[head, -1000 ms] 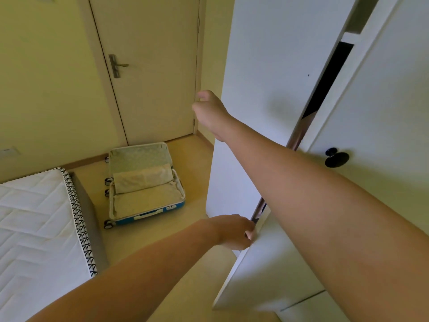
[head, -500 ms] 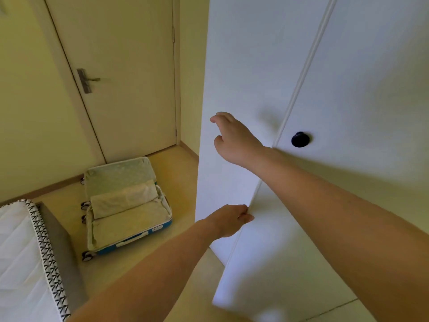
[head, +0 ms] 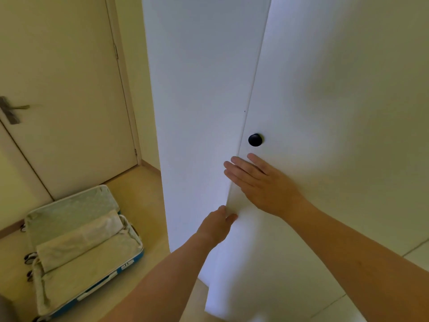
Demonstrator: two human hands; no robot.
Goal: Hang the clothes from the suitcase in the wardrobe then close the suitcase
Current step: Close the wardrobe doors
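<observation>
Wardrobe door [head: 325, 112] is swinging nearly shut, its earlier gap gone: right hand [head: 267, 189], flat and spread, is pressing it, left hand [head: 216, 226] is pinching its edge (suitcase [head: 76, 252] is lying open on the floor at left, probably next for closing).

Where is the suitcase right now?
Head view, lower left: the suitcase lies open on the floor, below the door and left of the wardrobe.

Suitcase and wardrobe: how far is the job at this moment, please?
Done, it seems: the suitcase on the floor shows only its lining, no clothes. In hand: the wardrobe looks shut or nearly so; the right hand lies flat on its right door below the black knob, the left hand touches that door's edge lower down. Left: the suitcase lies open and is to be closed.
</observation>
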